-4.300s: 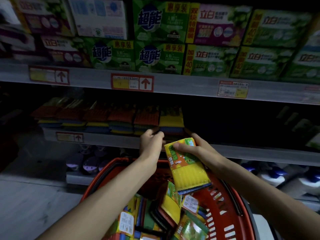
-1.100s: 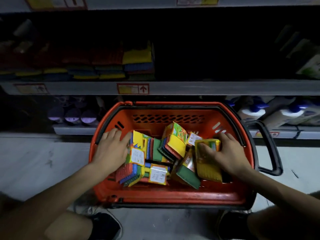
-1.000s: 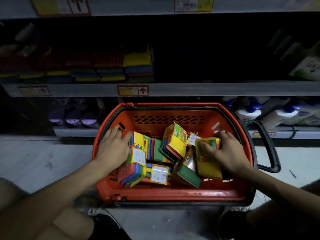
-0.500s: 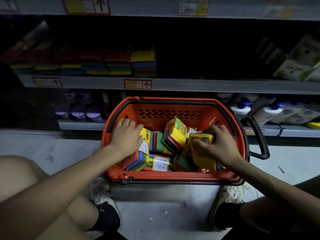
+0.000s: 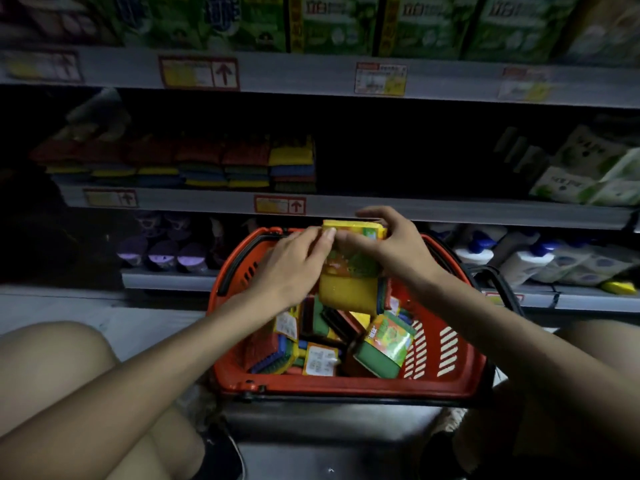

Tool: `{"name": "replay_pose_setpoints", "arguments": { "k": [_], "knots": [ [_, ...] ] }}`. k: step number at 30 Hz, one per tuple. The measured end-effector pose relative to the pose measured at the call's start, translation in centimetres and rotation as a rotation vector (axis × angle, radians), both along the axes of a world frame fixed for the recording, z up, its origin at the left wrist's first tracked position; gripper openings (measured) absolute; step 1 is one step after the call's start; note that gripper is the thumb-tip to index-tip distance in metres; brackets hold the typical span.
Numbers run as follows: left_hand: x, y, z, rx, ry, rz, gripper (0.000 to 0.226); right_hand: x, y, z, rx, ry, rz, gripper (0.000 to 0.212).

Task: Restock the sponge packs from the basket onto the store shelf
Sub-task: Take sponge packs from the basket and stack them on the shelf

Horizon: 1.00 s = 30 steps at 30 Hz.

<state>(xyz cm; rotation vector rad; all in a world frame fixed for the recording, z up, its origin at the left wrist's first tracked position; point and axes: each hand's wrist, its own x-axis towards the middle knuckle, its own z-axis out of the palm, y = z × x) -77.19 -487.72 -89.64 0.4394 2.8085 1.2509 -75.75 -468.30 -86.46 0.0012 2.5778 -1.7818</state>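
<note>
A yellow plastic-wrapped sponge pack [image 5: 349, 271] is gripped at its far end by the left hand [image 5: 294, 265] and the right hand [image 5: 391, 251], above the red plastic basket [image 5: 346, 386]. Its long axis is pointed at the grey metal shelf [image 5: 415, 207] straight ahead.

left forearm [image 5: 156, 368]: bare | right forearm [image 5: 502, 323]: bare | knees [image 5: 52, 368]: bare | shoes [image 5: 221, 459]: dark, thin pale line on left

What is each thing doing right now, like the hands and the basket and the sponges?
red basket, holds jumbled sponge packs
yellow sponge pack, lifted above the red basket
left hand, holding the pack's left side
right hand, gripping the pack's top
shelf stacks, neatly piled
</note>
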Motion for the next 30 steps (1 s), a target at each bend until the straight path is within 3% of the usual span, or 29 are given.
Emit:
{"name": "replay_pose_setpoints", "arguments": {
  "k": [3, 7, 9, 12, 14, 18, 21, 24, 26, 30],
  "knots": [
    [-0.9, 0.6, 0.4, 0.491, -0.282, -0.016, 0.056, -1.4, -0.7, 1.0, -0.132, -0.016, -0.022, 0.06],
    [-1.8, 1.5, -0.2, 0.764, -0.468, 0.044, 0.066, -3.1, -1.5, 1.4, -0.27, -0.066, -0.043, 0.062],
    [-2.1, 2.1, -0.9, 0.774, -0.49, 0.061, 0.069, -3.8, -1.4, 1.4, -0.29, -0.064, -0.073, 0.066],
    [-2.6, 2.6, -0.7, 0.737, -0.555, 0.137, 0.095, -4.7, -0.8, 1.4, -0.301, -0.046, -0.116, 0.072],
    [-2.9, 2.7, 0.0, 0.719, -0.593, 0.157, 0.101, -5.2, -0.4, 1.6, -0.29, -0.047, -0.129, 0.075],
    [-3.4, 3.1, 1.7, 0.689, -0.589, 0.033, 0.063, -6.4, 0.4, 1.3, -0.336, -0.075, -0.172, 0.074],
    [-4.4, 3.7, 2.3, 0.722, -0.577, 0.096, 0.067, -7.3, 0.7, 1.1, -0.415, -0.111, -0.207, 0.075],
    [-5.9, 4.0, 2.3, 0.677, -0.495, 0.216, 0.073, -7.9, 0.4, 1.2, -0.484, -0.153, -0.233, 0.101],
    [-6.7, 4.0, 1.9, 0.703, -0.429, 0.293, 0.074, -7.7, 0.4, 0.9, -0.427, -0.169, -0.237, 0.112],
    [-7.6, 4.7, 0.9, 0.86, -0.45, 0.342, 0.064, -6.4, 0.5, -0.2, -0.385, -0.24, -0.206, 0.059]
  ]
}}
